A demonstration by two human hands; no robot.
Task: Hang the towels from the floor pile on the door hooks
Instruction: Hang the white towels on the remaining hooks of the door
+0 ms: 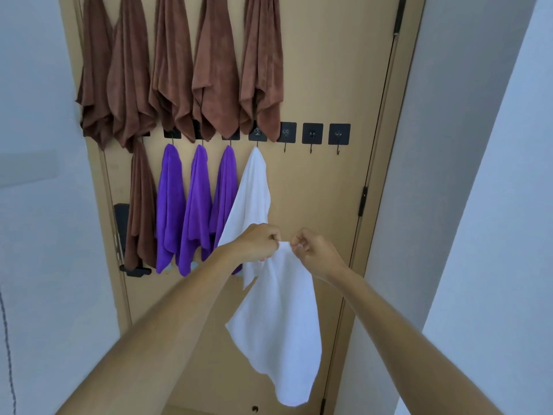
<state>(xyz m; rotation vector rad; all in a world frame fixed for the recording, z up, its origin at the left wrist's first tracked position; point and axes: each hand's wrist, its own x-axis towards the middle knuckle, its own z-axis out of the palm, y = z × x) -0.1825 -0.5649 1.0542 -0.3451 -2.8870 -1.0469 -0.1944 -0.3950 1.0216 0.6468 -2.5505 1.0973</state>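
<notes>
Pinching the top edge of a white towel (275, 319) between left hand (257, 244) and right hand (314, 250), each grip closed on cloth, before the door (326, 190), below three bare hooks (311, 136), beside a hung white towel (253, 199).

A tan door (323, 85) carries rows of black hooks: brown towels (209, 70) above, three purple towels (197, 205) and one white towel (254, 187) below; three hooks (312, 133) bare.

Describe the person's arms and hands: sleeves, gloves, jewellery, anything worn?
Both forearms are bare along all that shows, no sleeves in view. The left hand and right hand wear no gloves; no watch, bracelet or ring is visible. No markings or cables.
</notes>
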